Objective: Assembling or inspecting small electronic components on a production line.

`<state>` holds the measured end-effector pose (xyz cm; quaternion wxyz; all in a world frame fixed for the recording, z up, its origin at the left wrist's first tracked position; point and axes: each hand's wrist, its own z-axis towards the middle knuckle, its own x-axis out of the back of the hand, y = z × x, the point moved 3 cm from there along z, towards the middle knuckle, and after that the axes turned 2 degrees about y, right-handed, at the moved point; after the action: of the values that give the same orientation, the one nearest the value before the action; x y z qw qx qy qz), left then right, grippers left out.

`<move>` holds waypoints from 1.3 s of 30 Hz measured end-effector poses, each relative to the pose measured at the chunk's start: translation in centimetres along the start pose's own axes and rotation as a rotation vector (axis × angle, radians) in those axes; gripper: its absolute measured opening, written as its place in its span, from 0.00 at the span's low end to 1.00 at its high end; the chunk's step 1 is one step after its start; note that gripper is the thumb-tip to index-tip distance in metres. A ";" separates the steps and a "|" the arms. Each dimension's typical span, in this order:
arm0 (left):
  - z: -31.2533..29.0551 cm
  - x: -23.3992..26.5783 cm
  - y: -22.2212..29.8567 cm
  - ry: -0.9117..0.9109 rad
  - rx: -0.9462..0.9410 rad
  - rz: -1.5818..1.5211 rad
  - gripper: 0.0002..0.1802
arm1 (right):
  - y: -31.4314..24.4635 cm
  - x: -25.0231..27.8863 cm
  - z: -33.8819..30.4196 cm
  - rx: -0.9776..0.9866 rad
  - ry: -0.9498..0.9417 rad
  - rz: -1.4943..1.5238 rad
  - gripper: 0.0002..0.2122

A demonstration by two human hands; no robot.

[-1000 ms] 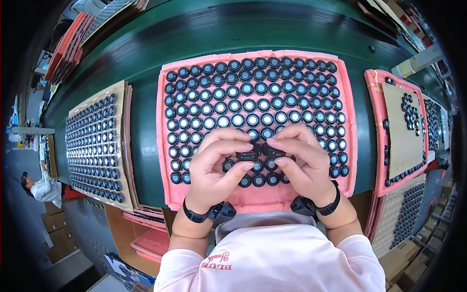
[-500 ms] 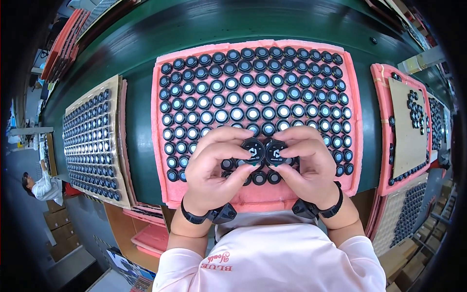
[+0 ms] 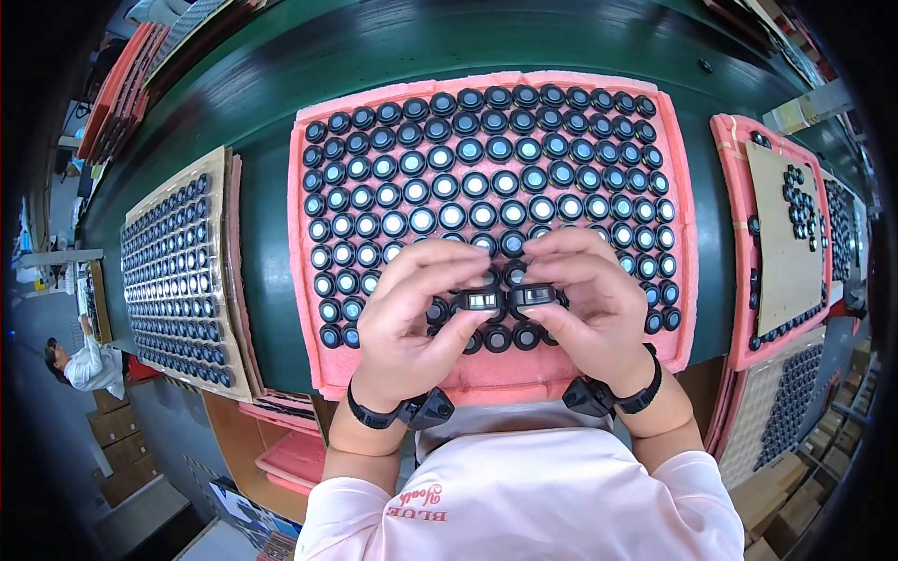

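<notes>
My left hand (image 3: 412,309) and my right hand (image 3: 591,309) are side by side over the near part of a pink foam tray (image 3: 486,381). Between the thumb and fingers of the left is a round black device (image 3: 478,300), tilted so its rim with a small bright window shows. The right pinches a similar black device (image 3: 535,296), its darker window also turned up. The two nearly meet; I cannot tell whether they touch. Rows of round black pieces with pale discs on top (image 3: 423,220) fill the tray, and the hands hide some of them.
A green work surface (image 3: 402,42) lies beneath the tray. To the left is a cardboard-backed tray (image 3: 178,271) of similar pieces. On the right, a brown board (image 3: 781,248) with loose black pieces lies on another pink tray (image 3: 725,150). A person (image 3: 89,360) is far left.
Both hands have tipped the devices: their flat black faces showed before, and now their rims with small windows show. The hands stay in nearly the same place.
</notes>
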<state>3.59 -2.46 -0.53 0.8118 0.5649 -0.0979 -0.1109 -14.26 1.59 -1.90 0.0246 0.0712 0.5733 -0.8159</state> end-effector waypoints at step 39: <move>-0.6 -0.2 -0.3 -0.070 -0.097 -0.040 0.22 | -0.2 0.0 -0.4 0.125 -0.165 -0.114 0.29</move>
<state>3.56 -1.94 -0.99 0.8318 0.5227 -0.1095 -0.1511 -14.20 2.03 -1.87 0.0208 -0.0278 0.5206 -0.8531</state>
